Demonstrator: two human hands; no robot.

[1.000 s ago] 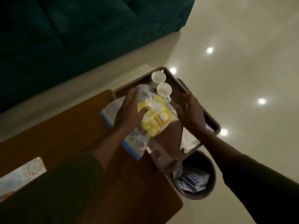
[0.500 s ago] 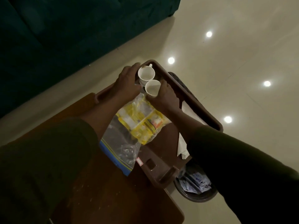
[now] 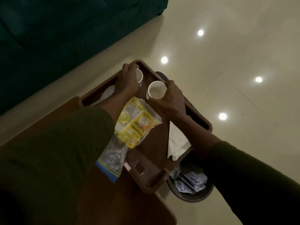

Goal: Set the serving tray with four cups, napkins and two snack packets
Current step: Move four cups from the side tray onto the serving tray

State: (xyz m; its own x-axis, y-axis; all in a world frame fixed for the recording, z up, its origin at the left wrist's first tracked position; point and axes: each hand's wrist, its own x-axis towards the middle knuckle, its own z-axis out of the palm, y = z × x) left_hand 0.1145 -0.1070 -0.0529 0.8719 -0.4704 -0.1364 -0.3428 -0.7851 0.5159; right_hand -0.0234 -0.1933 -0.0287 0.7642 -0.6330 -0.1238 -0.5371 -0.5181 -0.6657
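Observation:
A brown serving tray (image 3: 151, 181) lies on the wooden table, jutting past its right edge. At the tray's far end my left hand (image 3: 127, 82) grips one white cup (image 3: 139, 76), mostly hidden by my fingers. My right hand (image 3: 170, 98) holds a second white cup (image 3: 156, 91), tilted with its mouth toward me. A clear zip bag (image 3: 113, 153) with yellow snack packets (image 3: 134, 124) rests across the tray's left side. A white napkin (image 3: 177, 143) lies along the tray's right rim.
A dark round bin (image 3: 191, 184) holding printed wrappers stands on the floor under the tray's near right corner. A dark green sofa (image 3: 65, 30) fills the upper left. The glossy tile floor (image 3: 227, 62) reflects ceiling lights. The brown table (image 3: 129, 208) extends toward me.
Both hands left the snack bag and reached to the tray's far end. Each has closed on a cup, and the two cups are now apart, the right one tilted.

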